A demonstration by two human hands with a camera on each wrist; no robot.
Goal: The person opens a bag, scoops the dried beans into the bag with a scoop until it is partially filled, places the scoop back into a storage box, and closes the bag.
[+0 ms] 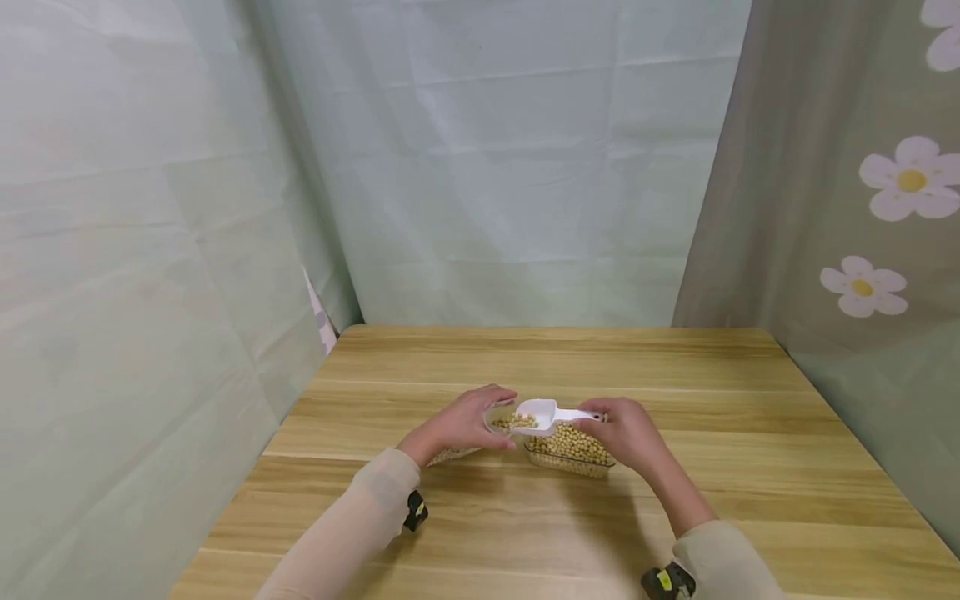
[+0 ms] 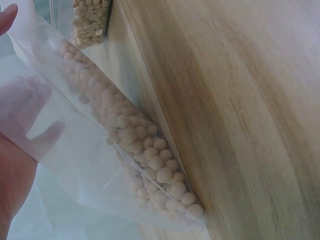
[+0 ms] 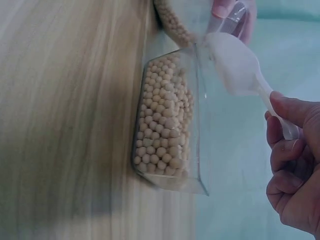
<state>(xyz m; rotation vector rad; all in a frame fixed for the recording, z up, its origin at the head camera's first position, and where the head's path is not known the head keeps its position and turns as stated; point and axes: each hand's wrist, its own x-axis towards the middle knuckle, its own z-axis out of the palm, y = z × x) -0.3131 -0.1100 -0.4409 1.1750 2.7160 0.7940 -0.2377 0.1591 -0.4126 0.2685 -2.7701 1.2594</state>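
Observation:
My right hand [image 1: 626,429] pinches the handle of a white scoop [image 1: 542,414], held level above a clear rectangular container [image 3: 204,150] of pale yellow soybeans [image 1: 573,443]. The scoop's front edge points left, at the mouth of a clear plastic bag [image 2: 75,165], and several beans show there. My left hand [image 1: 468,419] holds that bag by its mouth, thumb and fingers spread around the opening. Soybeans fill the bag's lower part [image 2: 165,175], which lies on the table just left of the container. Part of the left hand shows blurred through the plastic.
The wooden table [image 1: 720,442] carries the bag and container near its middle. Pale curtains [image 1: 510,167] hang behind it and at the left, and a flowered curtain [image 1: 795,167] hangs at the right. Each wrist wears a small black camera [image 1: 667,581].

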